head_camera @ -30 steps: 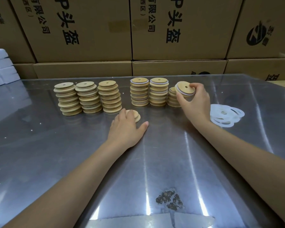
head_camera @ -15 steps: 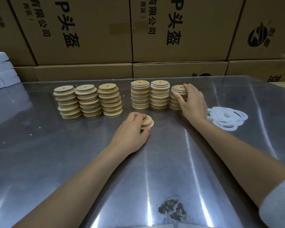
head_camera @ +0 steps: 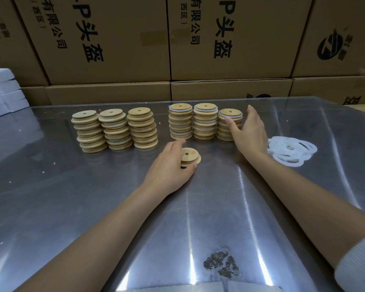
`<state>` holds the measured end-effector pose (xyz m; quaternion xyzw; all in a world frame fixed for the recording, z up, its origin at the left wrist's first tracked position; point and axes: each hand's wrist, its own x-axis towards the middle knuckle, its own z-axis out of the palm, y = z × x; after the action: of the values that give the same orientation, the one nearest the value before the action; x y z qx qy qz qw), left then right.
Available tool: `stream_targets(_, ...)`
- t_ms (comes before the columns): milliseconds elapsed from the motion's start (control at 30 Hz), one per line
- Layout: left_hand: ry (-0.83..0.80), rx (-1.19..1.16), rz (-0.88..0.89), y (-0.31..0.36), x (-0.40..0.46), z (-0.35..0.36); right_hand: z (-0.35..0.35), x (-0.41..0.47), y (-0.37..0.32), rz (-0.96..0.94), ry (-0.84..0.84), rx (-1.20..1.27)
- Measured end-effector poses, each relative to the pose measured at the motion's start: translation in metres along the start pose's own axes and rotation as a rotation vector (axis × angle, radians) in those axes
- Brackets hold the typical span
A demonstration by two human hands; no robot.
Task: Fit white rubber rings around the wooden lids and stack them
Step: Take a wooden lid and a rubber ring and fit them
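Three bare stacks are standing at the left of the table, and just right of them my left hand is gripping a loose lid between thumb and fingers. Three ringed stacks are standing behind it. My right hand is lying relaxed against the rightmost one, thumb touching its top lid, with the rings piled just beside it.

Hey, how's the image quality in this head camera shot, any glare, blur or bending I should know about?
Head view: bright streaks of glare run down the metal table near the bottom edge; wide-angle bending tilts the cardboard boxes outward at the sides; the lid stacks, left hand and right hand look fairly sharp; lighting is dim and even, shadows soft.
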<state>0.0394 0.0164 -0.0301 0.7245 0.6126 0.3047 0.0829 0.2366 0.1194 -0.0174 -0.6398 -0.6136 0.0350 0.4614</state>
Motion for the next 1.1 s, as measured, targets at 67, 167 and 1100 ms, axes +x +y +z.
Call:
stream_targets(67,-0.002,-0.004,-0.010,0.000,0.000,0.000,-0.005,-0.007,-0.002,-0.014,0.046,-0.005)
stream_targets(167,-0.002,-0.028,-0.013,0.000,0.000,0.000,-0.016,-0.019,-0.002,0.011,0.059,-0.045)
stream_targets(1100,-0.042,-0.151,0.069,0.000,-0.001,0.002,-0.061,-0.048,0.013,0.015,0.025,-0.047)
